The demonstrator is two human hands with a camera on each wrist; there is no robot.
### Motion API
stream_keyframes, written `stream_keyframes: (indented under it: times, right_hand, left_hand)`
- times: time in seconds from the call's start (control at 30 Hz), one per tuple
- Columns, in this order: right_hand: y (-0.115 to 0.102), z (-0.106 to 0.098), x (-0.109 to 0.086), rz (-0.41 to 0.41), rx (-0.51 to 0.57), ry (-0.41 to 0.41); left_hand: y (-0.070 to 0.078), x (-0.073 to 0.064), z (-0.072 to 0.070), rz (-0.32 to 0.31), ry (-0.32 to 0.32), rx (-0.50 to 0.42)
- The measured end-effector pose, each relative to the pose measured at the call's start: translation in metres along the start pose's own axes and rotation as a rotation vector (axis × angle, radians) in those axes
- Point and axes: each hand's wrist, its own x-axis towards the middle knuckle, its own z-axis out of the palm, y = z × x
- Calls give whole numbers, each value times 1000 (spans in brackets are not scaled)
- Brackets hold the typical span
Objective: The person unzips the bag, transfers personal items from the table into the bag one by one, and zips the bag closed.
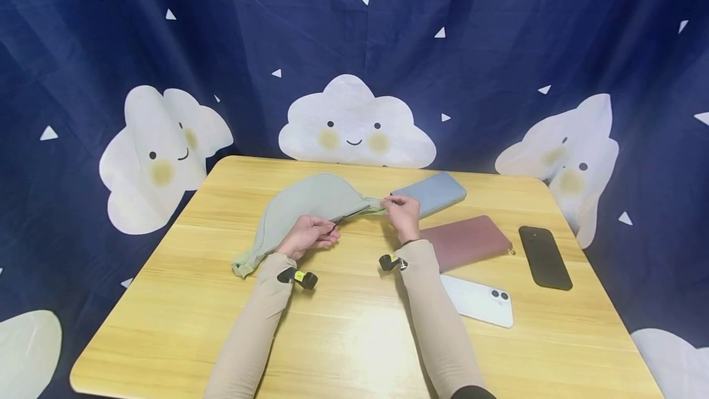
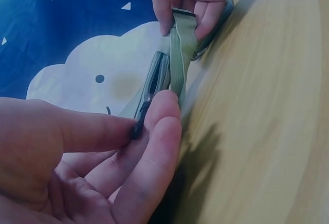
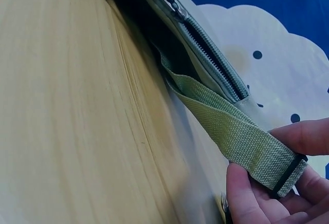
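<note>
A pale green crescent-shaped bag (image 1: 301, 202) lies on the wooden table, its zipper edge facing me. My left hand (image 1: 311, 236) pinches the dark zipper pull (image 2: 138, 128) between thumb and fingers. At the bag's right end, my right hand (image 1: 403, 217) holds the green webbing strap (image 3: 241, 136) near its black slider buckle (image 3: 289, 175). A short stretch of the zipper (image 3: 218, 62) stands parted between the pull and the strap end. What lies inside the bag is hidden.
A blue wallet (image 1: 437, 193) lies just beyond my right hand. Closer in are a dark red wallet (image 1: 465, 242), a white phone (image 1: 482, 302) and a black phone (image 1: 545, 257). A dark blue curtain (image 1: 354, 36) with clouds hangs behind the table (image 1: 343, 337).
</note>
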Motion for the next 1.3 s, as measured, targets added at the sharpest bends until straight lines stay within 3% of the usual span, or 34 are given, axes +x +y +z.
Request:
stream_keyframes:
  times: [1.3]
  right_hand:
    - [-3,-2,-2,5,29,4]
  left_hand:
    - [-1,-15,-11,-8,-17,38]
